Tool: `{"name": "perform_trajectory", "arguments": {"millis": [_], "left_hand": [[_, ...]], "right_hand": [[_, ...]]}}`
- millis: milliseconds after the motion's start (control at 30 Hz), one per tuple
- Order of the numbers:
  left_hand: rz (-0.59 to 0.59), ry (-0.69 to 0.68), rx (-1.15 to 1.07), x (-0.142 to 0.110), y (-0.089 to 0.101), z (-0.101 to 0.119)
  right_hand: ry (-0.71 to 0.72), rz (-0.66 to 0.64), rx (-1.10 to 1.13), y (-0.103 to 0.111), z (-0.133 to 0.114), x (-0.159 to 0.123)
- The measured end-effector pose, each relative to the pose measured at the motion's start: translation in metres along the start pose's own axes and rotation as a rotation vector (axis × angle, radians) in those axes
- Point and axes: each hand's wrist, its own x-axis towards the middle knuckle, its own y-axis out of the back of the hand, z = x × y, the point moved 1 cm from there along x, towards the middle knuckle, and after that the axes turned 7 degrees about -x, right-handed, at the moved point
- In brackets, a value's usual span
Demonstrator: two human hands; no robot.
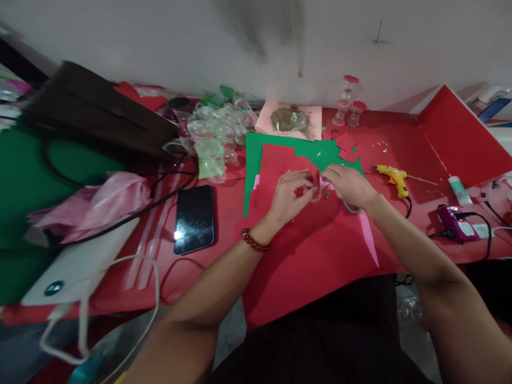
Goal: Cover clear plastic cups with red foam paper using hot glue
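My left hand (291, 193), with a red bead bracelet (255, 241) on the wrist, pinches a small red paper piece (310, 180) over the red sheets. My right hand (349, 184) is closed beside it, its fingertips meeting the same small piece; a grey loop, perhaps a scissors handle (352, 209), shows under its palm. Both hands work above a green paper sheet (256, 154) and a large red sheet (316, 256) that hangs over the table's front edge. What exactly lies between the fingertips is too small to make out.
A black phone (194, 218) lies left of the hands. Clear plastic cups (214, 136) crowd the back. A yellow glue gun (394, 177) lies to the right, near a purple device (456, 223) with cables. A white power bank (76, 264), a pink bag (96, 205) and a dark bag (92, 109) fill the left.
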Motion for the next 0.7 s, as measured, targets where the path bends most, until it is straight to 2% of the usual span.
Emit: {"name": "perform_trajectory", "arguments": {"millis": [133, 400, 533, 633, 700], "left_hand": [[-0.004, -0.018, -0.009, 0.0, 0.001, 0.001], [-0.009, -0.004, 0.016, 0.001, 0.002, 0.005], [0.011, -0.017, 0.01, 0.0, 0.001, 0.003], [0.016, -0.015, 0.01, 0.0, 0.001, 0.001], [0.015, -0.009, 0.015, -0.001, 0.001, 0.0]], "right_hand": [[-0.067, -0.007, -0.059, -0.008, -0.002, 0.003], [-0.305, 0.154, 0.226, -0.025, 0.015, 0.021], [-0.389, 0.244, 0.459, -0.023, 0.02, 0.02], [-0.459, 0.294, 0.485, -0.019, 0.016, 0.011], [-0.557, 0.27, 0.488, -0.017, 0.011, 0.005]]}}
